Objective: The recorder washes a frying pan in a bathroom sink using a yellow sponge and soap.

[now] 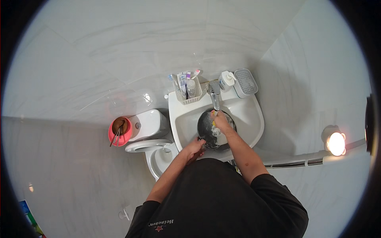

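A dark frying pan with white suds inside rests in the white washbasin, beneath the chrome faucet. My left hand grips the pan's brown handle at the basin's front edge. Inside the pan, my right hand is closed around a yellow sponge, pressing at the pan's upper part. My fingers cover most of the sponge. Foam lies on the pan's surface below that hand.
On the basin's back ledge stand a white basket of toothbrushes and tubes, a pump bottle and a grey-topped soap box. At left are a toilet and a pink bowl holding a brown bowl and utensils.
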### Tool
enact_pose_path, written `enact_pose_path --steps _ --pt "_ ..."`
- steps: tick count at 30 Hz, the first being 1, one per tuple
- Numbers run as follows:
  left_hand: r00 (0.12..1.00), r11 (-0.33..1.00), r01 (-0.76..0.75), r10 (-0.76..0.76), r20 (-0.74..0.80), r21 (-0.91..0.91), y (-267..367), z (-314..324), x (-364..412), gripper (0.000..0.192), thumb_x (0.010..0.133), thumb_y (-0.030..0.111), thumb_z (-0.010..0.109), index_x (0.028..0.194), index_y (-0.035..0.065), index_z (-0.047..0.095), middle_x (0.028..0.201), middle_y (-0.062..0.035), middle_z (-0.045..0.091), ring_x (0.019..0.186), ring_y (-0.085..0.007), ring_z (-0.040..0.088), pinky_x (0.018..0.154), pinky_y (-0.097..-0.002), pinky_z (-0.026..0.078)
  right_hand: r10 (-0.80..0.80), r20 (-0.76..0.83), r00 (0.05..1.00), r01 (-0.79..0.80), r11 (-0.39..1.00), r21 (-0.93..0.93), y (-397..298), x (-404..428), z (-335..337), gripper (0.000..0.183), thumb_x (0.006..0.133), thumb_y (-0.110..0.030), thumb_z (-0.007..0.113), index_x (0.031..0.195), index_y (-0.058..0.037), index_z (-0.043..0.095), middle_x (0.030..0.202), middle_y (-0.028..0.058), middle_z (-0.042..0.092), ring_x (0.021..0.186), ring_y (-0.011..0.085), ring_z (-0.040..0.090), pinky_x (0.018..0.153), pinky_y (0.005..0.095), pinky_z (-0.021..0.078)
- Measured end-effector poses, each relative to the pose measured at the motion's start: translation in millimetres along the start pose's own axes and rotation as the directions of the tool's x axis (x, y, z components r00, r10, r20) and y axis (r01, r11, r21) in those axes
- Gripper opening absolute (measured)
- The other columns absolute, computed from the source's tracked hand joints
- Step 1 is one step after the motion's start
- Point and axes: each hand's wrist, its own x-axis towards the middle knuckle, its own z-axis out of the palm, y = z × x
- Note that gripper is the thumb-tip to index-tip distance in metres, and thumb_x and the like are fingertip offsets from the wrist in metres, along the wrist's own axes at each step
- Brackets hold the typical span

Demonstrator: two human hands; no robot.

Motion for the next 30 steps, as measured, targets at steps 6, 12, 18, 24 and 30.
enact_pose_path --steps 6,12,18,24,30 --pt "1.0 0.999 0.013 -0.013 -0.001 0.031 8.4 7.7 -6.2 0.041 0.096 0.021 0.051 0.132 0.0107 0.036 0.097 -0.012 0.053 0.057 -0.0175 0.05 0.046 -0.0306 0.042 0.032 -0.059 0.998 -0.033 0.999 -0.026 20.7 11.5 -3.1 0.02 0.095 -0.025 0.057 0.089 -0.006 0.056 0.071 0.0036 0.055 0.056 0.0146 0.051 0.045 0.0302 0.0383" --pt "1.0 1.0 -0.004 0.004 0.001 -0.011 3.8 0.9 -6.2 0.04 0.096 0.021 0.051 0.131 0.0106 0.036 0.099 -0.0126 0.052 0.057 -0.0179 0.05 0.046 -0.0315 0.043 -0.179 -0.213 0.96 0.09 0.924 -0.371 11.3 2.1 6.8 0.03 0.094 -0.029 0.051 0.089 -0.0016 0.062 0.072 0.0102 0.057 0.069 0.0236 0.056 0.064 0.0373 0.0446" --pt "1.0 1.0 0.009 -0.009 0.005 0.024 6.0 4.4 -6.3 0.041 0.096 0.021 0.051 0.131 0.0105 0.035 0.1 -0.0117 0.051 0.057 -0.0175 0.05 0.045 -0.0305 0.043 -0.067 -0.144 0.987 0.082 0.992 0.098 2.5 -22.8 -17.3 0.03 0.088 -0.016 0.049 0.108 -0.0009 0.065 0.104 0.0164 0.061 0.094 0.0269 0.058 0.087 0.0361 0.0463" --pt "1.0 0.999 0.03 -0.03 0.004 0.035 6.4 3.6 -2.4 0.045 0.095 0.023 0.053 0.134 0.0114 0.034 0.102 -0.0125 0.051 0.058 -0.018 0.051 0.046 -0.0312 0.044 -0.476 -0.378 0.794 0.464 0.876 -0.129 -33.3 -42.5 -42.0 0.047 0.08 0.005 0.052 0.126 -0.0017 0.052 0.12 0.0164 0.057 0.111 0.03 0.057 0.097 0.0395 0.0426" --pt "1.0 0.999 0.017 -0.017 0.001 0.042 8.5 6.7 -6.6 0.044 0.095 0.023 0.051 0.134 0.0104 0.034 0.101 -0.0126 0.052 0.058 -0.0184 0.052 0.046 -0.0316 0.044 -0.784 -0.208 0.585 0.61 0.594 -0.524 -105.6 -74.6 -49.4 0.04 0.076 0.009 0.055 0.115 -0.0033 0.056 0.115 0.0165 0.058 0.109 0.0356 0.056 0.095 0.0424 0.0433"
